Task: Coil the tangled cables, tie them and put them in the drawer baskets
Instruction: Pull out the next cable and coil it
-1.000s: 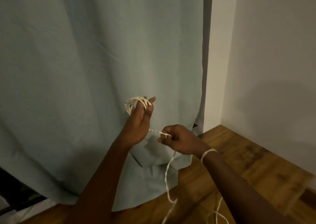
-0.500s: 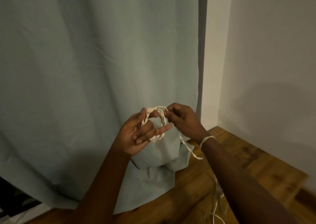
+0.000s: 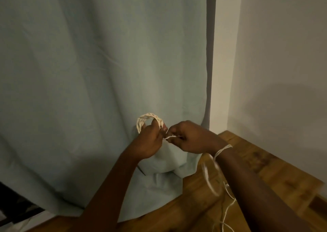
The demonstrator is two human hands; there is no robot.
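A white braided cable is wound in several loops into a small coil (image 3: pixel 149 119) over the fingers of my left hand (image 3: pixel 149 141), which is closed around it. My right hand (image 3: pixel 190 138) pinches the free strand (image 3: pixel 170 137) just right of the coil, almost touching the left hand. More of the same cable passes over my right wrist (image 3: pixel 222 150) and hangs down in blurred loops (image 3: pixel 210 182) to the floor. No drawer or basket is in view.
A pale blue curtain (image 3: pixel 106 72) hangs right behind my hands, with its hem bunched on the wooden floor (image 3: pixel 265 175). A white wall (image 3: pixel 283 63) stands to the right. Something dark shows at the bottom left (image 3: pixel 16 207).
My right hand came up to the coil, then dropped to its right side, pulling the strand. The left hand turned from palm-open to a fist under the coil. The hanging cable swings.
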